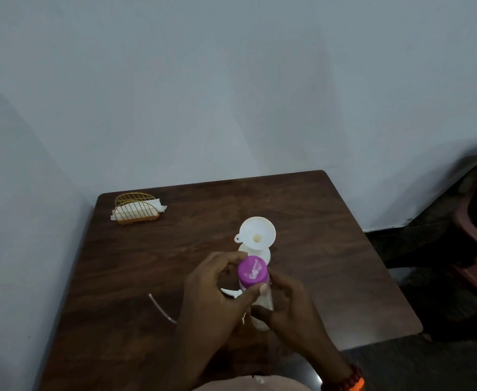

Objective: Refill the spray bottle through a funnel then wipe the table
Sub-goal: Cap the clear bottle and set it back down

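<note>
A clear refill bottle [263, 303] with a purple cap [252, 270] stands near the middle of the brown table [330, 249]. My left hand [211, 294] has its fingers and thumb around the purple cap. My right hand [290, 306] grips the bottle's body from the right. Just behind it, a white funnel [257, 231] sits in the neck of the white spray bottle [265, 253]. The spray head [231, 292] lies on the table under my left hand, and its thin dip tube [161, 307] sticks out to the left.
An orange wire holder with white napkins [137, 211] stands at the table's far left corner. Walls run close along the table's back and left sides. A dark chair [474, 235] stands to the right, off the table.
</note>
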Demonstrator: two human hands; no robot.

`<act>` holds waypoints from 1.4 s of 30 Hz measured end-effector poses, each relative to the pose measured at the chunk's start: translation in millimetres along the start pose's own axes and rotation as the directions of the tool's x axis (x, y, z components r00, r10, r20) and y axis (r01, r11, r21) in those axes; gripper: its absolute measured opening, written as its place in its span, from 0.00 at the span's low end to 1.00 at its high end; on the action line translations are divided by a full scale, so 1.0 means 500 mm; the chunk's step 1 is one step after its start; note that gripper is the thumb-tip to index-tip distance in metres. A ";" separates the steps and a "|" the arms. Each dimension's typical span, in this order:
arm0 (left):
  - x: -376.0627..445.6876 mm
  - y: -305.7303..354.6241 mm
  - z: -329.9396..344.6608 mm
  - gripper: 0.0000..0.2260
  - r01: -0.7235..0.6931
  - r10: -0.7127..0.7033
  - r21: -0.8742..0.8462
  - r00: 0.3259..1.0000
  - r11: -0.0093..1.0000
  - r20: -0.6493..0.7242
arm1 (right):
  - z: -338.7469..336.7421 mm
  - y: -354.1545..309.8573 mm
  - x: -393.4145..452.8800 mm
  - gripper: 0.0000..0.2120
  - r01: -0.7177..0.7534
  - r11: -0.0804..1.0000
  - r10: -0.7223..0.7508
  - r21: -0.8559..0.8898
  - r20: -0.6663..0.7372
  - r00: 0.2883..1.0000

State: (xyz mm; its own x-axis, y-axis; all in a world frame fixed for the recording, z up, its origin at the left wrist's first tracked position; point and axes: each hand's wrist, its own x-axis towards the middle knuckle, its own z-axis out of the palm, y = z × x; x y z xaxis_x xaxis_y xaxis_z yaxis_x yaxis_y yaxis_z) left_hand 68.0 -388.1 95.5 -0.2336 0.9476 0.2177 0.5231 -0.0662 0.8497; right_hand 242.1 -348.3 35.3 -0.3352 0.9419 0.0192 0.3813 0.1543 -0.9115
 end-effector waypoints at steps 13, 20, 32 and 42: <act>-0.014 0.002 -0.026 0.25 0.052 -0.051 0.051 0.998 0.997 -0.026 | 0.039 -0.028 -0.014 0.27 0.035 0.997 -0.036 -0.069 -0.021 0.999; -0.006 -0.013 -0.082 0.25 0.078 -0.078 0.011 0.996 0.997 -0.034 | 0.072 -0.047 0.001 0.26 0.087 0.990 -0.085 -0.109 0.019 0.996; 0.127 0.066 -0.272 0.23 -0.065 0.064 -0.018 0.997 0.998 -0.053 | 0.040 -0.267 0.163 0.22 0.366 0.930 -0.340 -0.036 0.296 0.892; 0.428 0.108 -0.329 0.26 -0.227 0.251 0.161 0.956 0.960 -0.149 | 0.000 -0.399 0.530 0.33 0.450 0.893 -0.418 -0.016 0.340 0.842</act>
State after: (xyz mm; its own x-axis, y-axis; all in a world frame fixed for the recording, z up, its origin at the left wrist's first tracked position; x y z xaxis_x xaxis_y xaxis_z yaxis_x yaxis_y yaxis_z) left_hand -88.4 -240.2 266.8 -0.2143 0.8432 0.4931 0.6878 -0.2282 0.6891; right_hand 77.4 -129.6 222.2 -0.7345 0.6276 0.2580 0.2033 0.5663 -0.7987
